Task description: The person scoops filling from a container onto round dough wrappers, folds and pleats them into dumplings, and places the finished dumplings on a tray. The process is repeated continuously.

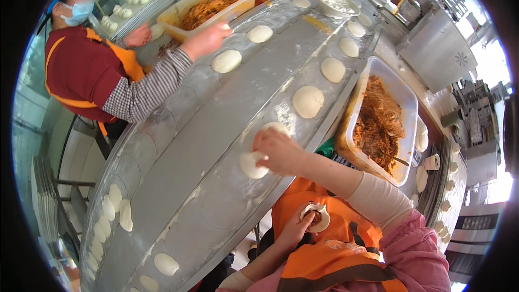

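My left hand (298, 227) is in front of the orange apron, holding a round dough wrapper (323, 224) cupped around reddish-brown filling, with the thumb over the filling. Over the near side of the metal table (178, 162), my right hand (275, 152) is at two dough rounds. Its thumb and fingertips overlap the edge of the lower dough round (250, 165), while its back edge hides part of the upper dough round (276, 128). Whether it grips either is unclear. Several more dough rounds (308, 101) lie in a row up the table on floured metal.
At my right stands a plastic tub of shredded filling (377, 125) with a utensil handle in it. A bowl of flour (335, 2) sits at the far end. Across the table, a masked co-worker (81, 69) reaches over, beside another filling tub (211, 6). Overlapping dough pieces (101, 227) lie left.
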The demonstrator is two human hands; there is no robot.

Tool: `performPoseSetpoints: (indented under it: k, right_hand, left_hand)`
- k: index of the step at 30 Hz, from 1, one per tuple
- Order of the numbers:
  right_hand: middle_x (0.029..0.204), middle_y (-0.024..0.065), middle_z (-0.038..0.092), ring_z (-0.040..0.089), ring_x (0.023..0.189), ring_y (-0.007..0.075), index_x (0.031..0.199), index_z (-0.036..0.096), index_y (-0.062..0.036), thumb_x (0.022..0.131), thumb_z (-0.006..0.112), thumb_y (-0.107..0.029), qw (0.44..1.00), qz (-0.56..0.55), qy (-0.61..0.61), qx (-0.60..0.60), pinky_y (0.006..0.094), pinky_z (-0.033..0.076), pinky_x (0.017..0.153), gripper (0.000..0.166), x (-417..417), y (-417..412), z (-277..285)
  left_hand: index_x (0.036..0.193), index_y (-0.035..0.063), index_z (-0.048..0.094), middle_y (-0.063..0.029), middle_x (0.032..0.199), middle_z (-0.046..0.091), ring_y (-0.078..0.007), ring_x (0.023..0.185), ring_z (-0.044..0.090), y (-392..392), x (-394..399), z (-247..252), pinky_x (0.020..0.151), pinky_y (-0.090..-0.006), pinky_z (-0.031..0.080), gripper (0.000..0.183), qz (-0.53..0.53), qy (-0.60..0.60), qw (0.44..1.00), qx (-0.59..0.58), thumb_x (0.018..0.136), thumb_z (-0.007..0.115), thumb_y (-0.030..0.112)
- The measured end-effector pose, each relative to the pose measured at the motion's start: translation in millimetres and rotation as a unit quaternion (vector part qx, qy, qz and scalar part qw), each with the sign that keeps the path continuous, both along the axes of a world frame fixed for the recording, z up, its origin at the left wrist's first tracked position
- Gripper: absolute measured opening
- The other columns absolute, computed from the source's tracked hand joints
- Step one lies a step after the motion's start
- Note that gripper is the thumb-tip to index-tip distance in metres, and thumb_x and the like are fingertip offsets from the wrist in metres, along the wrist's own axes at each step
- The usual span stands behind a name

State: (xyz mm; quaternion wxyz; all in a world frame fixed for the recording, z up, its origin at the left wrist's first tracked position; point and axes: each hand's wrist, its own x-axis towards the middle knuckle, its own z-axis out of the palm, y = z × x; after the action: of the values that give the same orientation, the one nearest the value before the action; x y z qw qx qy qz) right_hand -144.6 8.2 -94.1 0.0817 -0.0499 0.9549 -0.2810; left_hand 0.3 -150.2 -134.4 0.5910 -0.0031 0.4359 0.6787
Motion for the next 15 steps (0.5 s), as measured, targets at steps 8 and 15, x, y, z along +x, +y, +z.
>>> performPoseSetpoints:
  k: [8, 15]
  right_hand:
    - [0.112, 0.0063, 0.058, 0.052, 0.112, 0.0257, 0.113, 0.06, -0.0131, 0.071, 0.078, -0.041, 0.987, -0.108, -0.09, 0.075, 0.0413, 0.041, 0.095, 0.053, 1, -5, 8]
    - [0.093, 0.0113, 0.064, 0.063, 0.09, 0.0319, 0.101, 0.055, -0.0099, 0.073, 0.076, -0.02, 0.989, 0.032, 0.061, -0.13, 0.0419, 0.049, 0.079, 0.036, 32, -23, -13]
  left_hand:
    - [0.135, 0.0075, 0.044, -0.0031, 0.107, 0.056, -0.0091, 0.092, 0.057, 5, -3, -7, 0.067, -0.0249, 0.054, 0.037, -0.071, -0.022, 0.997, -0.005, 0.102, 0.05, 0.021]
    - [0.132, 0.0048, 0.045, -0.0076, 0.105, 0.058, -0.0158, 0.078, 0.063, 6, -8, -10, 0.068, -0.0301, 0.054, 0.037, -0.191, 0.196, 0.962, -0.009, 0.101, 0.051, 0.024]
